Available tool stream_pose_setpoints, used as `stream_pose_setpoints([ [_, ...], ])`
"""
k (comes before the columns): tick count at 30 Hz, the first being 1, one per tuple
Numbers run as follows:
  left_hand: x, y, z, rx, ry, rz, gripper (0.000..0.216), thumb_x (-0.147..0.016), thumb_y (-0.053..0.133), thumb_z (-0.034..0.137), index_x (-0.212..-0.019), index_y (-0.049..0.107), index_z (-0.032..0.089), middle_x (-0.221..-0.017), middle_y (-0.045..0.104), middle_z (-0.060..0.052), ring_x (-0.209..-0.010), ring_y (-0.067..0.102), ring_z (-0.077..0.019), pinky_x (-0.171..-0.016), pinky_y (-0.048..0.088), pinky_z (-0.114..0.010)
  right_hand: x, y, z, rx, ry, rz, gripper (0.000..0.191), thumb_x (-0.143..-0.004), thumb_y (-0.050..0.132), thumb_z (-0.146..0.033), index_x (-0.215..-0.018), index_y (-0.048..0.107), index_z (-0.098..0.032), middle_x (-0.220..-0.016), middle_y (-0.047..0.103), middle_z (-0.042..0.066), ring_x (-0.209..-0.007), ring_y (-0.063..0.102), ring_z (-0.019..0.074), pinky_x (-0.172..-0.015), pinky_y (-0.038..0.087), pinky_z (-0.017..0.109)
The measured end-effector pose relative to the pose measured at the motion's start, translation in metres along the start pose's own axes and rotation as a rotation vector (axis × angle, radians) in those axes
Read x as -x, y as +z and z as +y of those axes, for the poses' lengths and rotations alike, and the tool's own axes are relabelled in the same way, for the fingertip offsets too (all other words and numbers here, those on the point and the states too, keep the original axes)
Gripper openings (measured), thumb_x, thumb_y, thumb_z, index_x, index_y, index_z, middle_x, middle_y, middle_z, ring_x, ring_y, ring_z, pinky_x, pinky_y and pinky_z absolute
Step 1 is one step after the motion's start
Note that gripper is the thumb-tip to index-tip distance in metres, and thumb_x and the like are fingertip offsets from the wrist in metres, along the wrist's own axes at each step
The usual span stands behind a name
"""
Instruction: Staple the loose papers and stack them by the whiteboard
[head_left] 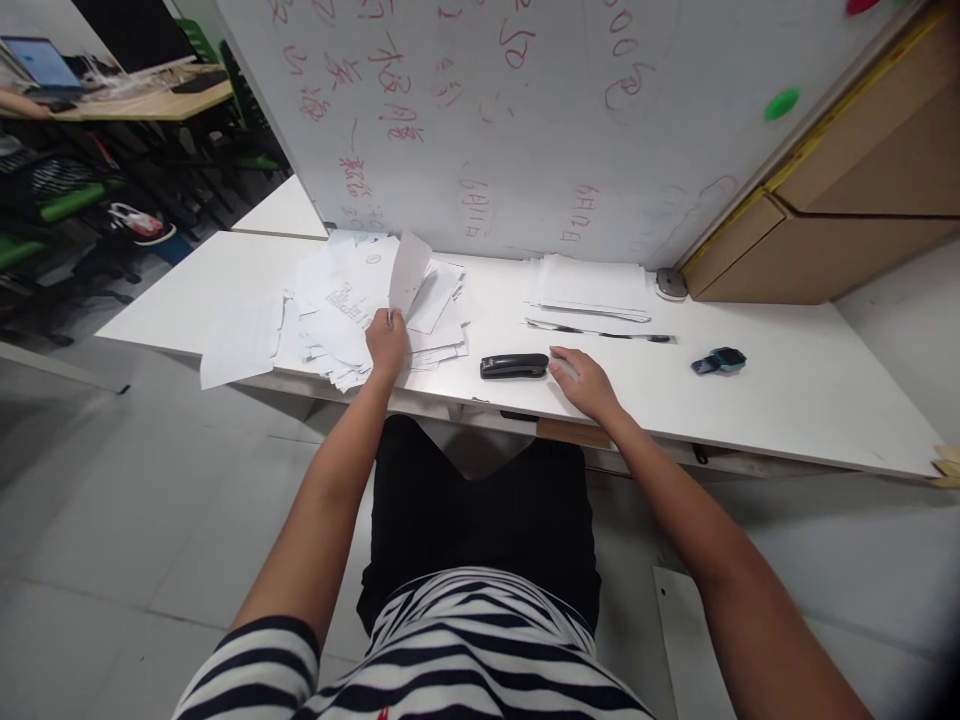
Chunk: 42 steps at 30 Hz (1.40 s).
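Note:
My left hand point(387, 342) is closed on the edge of a sheet of paper point(409, 268), which stands tilted up from a messy pile of papers point(349, 290). Some of the loose printed sheets in that pile lie at odd angles. A black stapler point(514, 366) lies on the white table between my hands. Just right of the stapler rests my right hand point(586, 382), its thumb and fingers apart with a pale gap between them. Its fingertips are close to the stapler's end; whether they touch it I cannot tell.
A neater paper stack point(592, 285) lies at the back of the table point(795, 380), with a dark pen-like strip point(600, 331) before it. A small blue-black object point(718, 360) sits to the right. Behind stand a whiteboard point(540, 120) and cardboard boxes point(825, 250). One sheet point(240, 345) overhangs the front edge.

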<state>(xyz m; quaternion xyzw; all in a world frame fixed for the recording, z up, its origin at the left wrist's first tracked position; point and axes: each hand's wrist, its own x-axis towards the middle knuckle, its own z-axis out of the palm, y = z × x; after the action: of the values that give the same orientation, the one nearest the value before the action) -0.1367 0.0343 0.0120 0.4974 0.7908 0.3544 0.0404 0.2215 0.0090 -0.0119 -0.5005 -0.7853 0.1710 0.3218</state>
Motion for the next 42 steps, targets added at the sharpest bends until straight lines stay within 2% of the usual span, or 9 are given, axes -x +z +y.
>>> stream_pose_setpoints([
  [5,-0.003,0.007,0.002,-0.119,0.157,-0.077,0.025,-0.088,0.046,0.043,-0.093,0.054,0.02,-0.1,0.061,-0.01,-0.098,0.055,-0.0246,-0.083,0.04,-0.035,0.001,-0.001,-0.002,-0.013,0.017,-0.001,0.043,-0.091,0.043,-0.047,-0.122,0.061,-0.023,-0.121,0.064,0.009,-0.114,0.057,0.028,-0.1,0.043,0.048],
  [8,-0.004,0.009,0.01,-0.208,0.27,-0.172,0.042,-0.08,0.058,0.048,-0.108,0.053,0.017,-0.115,0.057,-0.014,-0.111,0.05,-0.0289,-0.092,0.038,-0.039,0.001,-0.001,-0.002,-0.015,0.02,0.001,0.043,-0.092,0.043,-0.047,-0.122,0.061,-0.022,-0.121,0.064,0.009,-0.114,0.057,0.0275,-0.099,0.044,0.046],
  [12,-0.011,0.006,0.023,-0.34,0.26,-0.28,0.054,-0.076,0.059,0.05,-0.116,0.051,0.015,-0.124,0.052,-0.018,-0.109,0.052,-0.0337,-0.086,0.042,-0.042,0.0,-0.001,0.0,-0.015,0.011,0.004,0.042,-0.092,0.044,-0.046,-0.121,0.062,-0.021,-0.121,0.064,0.009,-0.114,0.057,0.027,-0.1,0.043,0.045],
  [20,-0.033,-0.012,0.04,-0.659,0.424,-0.426,0.033,-0.086,0.039,0.034,-0.104,0.059,0.014,-0.1,0.065,-0.017,-0.09,0.062,-0.0312,-0.071,0.043,-0.037,-0.001,0.003,0.001,0.034,0.007,0.012,0.042,-0.093,0.043,-0.045,-0.121,0.061,-0.018,-0.119,0.065,0.01,-0.112,0.057,0.0266,-0.099,0.042,0.043],
  [28,-0.049,-0.033,0.037,-0.642,0.348,-0.491,0.031,-0.084,0.04,0.033,-0.095,0.063,0.015,-0.095,0.067,-0.017,-0.087,0.062,-0.031,-0.064,0.041,-0.033,-0.002,0.003,0.005,0.066,-0.056,0.043,0.041,-0.093,0.044,-0.042,-0.118,0.062,-0.016,-0.114,0.066,0.011,-0.108,0.058,0.0272,-0.096,0.044,0.042],
  [31,-0.05,-0.046,0.041,-0.661,0.288,-0.412,0.03,-0.084,0.04,0.03,-0.097,0.062,0.014,-0.096,0.066,-0.017,-0.087,0.062,-0.0315,-0.063,0.04,-0.033,-0.001,0.004,0.005,0.065,-0.059,0.042,0.041,-0.093,0.043,-0.042,-0.117,0.062,-0.016,-0.114,0.067,0.011,-0.107,0.059,0.0274,-0.095,0.044,0.042],
  [36,-0.009,-0.085,0.072,-0.61,0.42,-0.14,0.026,-0.087,0.039,0.027,-0.097,0.06,0.016,-0.088,0.066,-0.012,-0.078,0.062,-0.0255,-0.06,0.038,-0.031,-0.005,0.004,0.005,0.019,-0.04,0.044,0.042,-0.092,0.044,-0.045,-0.116,0.063,-0.016,-0.114,0.067,0.013,-0.108,0.059,0.0284,-0.095,0.044,0.044],
  [39,0.045,-0.099,0.09,-0.497,0.661,-0.006,0.025,-0.089,0.038,0.023,-0.095,0.061,0.016,-0.088,0.067,-0.01,-0.076,0.061,-0.0216,-0.058,0.037,-0.029,-0.001,-0.001,0.0,-0.123,0.01,0.136,0.045,-0.089,0.045,-0.052,-0.108,0.067,-0.019,-0.108,0.069,0.012,-0.105,0.06,0.028,-0.096,0.044,0.045],
  [42,0.104,-0.093,0.092,-0.3,1.023,-0.03,0.022,-0.089,0.041,0.017,-0.096,0.062,0.016,-0.091,0.07,-0.008,-0.078,0.063,-0.0185,-0.06,0.04,-0.028,0.022,-0.009,-0.015,-0.482,0.176,0.385,0.057,-0.088,0.037,-0.064,-0.108,0.067,-0.02,-0.103,0.07,0.011,-0.104,0.062,0.0266,-0.092,0.047,0.044],
])
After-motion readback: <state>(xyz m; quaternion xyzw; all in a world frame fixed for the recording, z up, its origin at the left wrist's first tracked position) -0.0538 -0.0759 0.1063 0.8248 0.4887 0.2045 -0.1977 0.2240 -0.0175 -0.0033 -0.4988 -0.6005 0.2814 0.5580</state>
